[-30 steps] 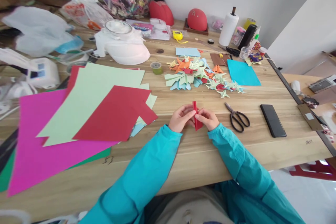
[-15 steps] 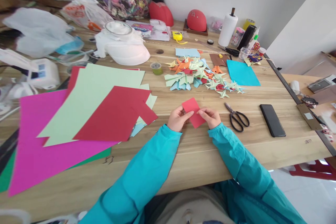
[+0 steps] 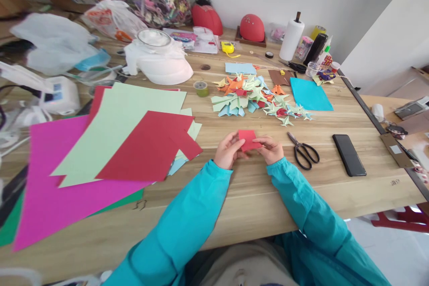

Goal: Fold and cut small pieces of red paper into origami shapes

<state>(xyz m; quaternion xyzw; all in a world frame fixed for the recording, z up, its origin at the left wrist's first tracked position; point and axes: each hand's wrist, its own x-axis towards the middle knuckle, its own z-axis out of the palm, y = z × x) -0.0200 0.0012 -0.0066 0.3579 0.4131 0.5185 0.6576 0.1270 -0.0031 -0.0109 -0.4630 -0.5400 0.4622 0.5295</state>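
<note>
A small red piece of paper (image 3: pixel 248 139) is held up between both hands, over the wooden table (image 3: pixel 254 205). My left hand (image 3: pixel 228 151) pinches its left side, thumb on the near face. On the other side, my right hand (image 3: pixel 271 149) grips the right edge between thumb and fingers. The paper looks shorter than a full square; whether it is folded or tilted I cannot tell. Black-handled scissors (image 3: pixel 304 151) lie to the right of my right hand. Beyond the hands spreads a pile of folded paper stars (image 3: pixel 254 94) in green, orange, blue and red.
Large red (image 3: pixel 144 147), pale green (image 3: pixel 110 116) and magenta sheets (image 3: pixel 56 178) overlap on the left. A black phone (image 3: pixel 349 155) lies right of the scissors. Farther back are a turquoise paper square (image 3: pixel 311 94), a tape roll (image 3: pixel 201 89), a tape measure (image 3: pixel 227 48) and a pincushion (image 3: pixel 252 27).
The red paper was turned diagonally and looked longer; now it sits squarer and shows a shorter face. The fingers have shifted on it, both hands keeping hold.
</note>
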